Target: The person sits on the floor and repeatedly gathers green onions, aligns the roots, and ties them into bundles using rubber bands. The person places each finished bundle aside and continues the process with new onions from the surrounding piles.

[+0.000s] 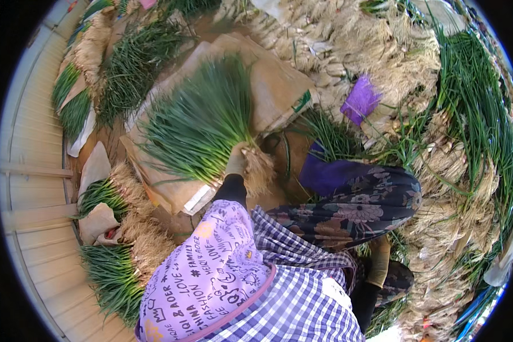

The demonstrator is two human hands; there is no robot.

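A gloved hand, my left hand, is closed around the lower stalks of a large fanned bunch of green onions. The green leaves spread up and left over brown sacking, while the pale roots hang to the right of the glove. A strip of white material lies just below the bunch. My right hand, also gloved, is low at the right beside my knee in flowered trousers; its fingers are partly hidden, and I cannot tell whether it holds anything.
Rooty green onions are heaped along the right and top. Loose green leaves lie at the upper left. Stacked bunches stand at the lower left by a pale slatted wall. A purple mesh piece rests on the heap.
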